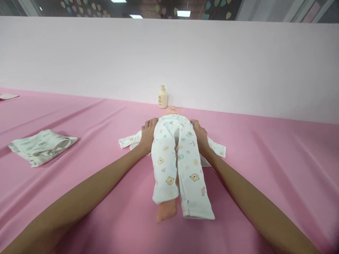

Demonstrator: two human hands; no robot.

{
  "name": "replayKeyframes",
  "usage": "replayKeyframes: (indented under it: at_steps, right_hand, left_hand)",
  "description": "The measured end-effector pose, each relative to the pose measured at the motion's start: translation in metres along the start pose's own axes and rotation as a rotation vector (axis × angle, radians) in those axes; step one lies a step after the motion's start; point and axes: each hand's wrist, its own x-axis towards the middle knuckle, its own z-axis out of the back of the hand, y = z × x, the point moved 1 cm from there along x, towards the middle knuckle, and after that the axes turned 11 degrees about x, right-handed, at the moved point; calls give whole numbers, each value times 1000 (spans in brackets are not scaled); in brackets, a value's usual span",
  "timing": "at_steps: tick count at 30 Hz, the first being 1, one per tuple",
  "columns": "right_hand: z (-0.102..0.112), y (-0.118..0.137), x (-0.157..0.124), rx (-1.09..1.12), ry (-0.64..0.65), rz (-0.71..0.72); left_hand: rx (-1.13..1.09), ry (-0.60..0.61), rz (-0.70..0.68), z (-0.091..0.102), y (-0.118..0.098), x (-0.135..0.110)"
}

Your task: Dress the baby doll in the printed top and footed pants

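A baby doll lies on its back, head pointing away from me. White trousers with a bear print cover its legs; one bare foot sticks out of the left trouser leg, while no foot shows at the right cuff. A white printed top spreads its sleeves to both sides. My left hand is closed at the left side of the trousers' waist, fingers curled, fingertips partly hidden. On the opposite side, my right hand grips the waist the same way, its thumb hidden behind the cloth.
A cream pump bottle stands beyond the doll's head, against a white wall. To the left lies a folded white-and-green cloth. Part of another pale cloth shows at the far left edge. Wrinkled pink sheeting covers the surface.
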Motion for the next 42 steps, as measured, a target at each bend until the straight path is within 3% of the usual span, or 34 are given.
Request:
replayKeyframes:
  at_steps: [12,18,32,42]
  right_hand:
    - [2,0,0,20,6,24]
    - [5,3,-1,-29,5,41]
    - [0,-3,-1,-245,140,74]
    - [-5,-3,-11,-245,36,118]
  left_hand:
    - [-72,3,34,-7,7,5]
    - [22,4,89,-12,2,8]
    - [69,40,6,-18,8,8]
    - [84,53,-11,-15,8,7]
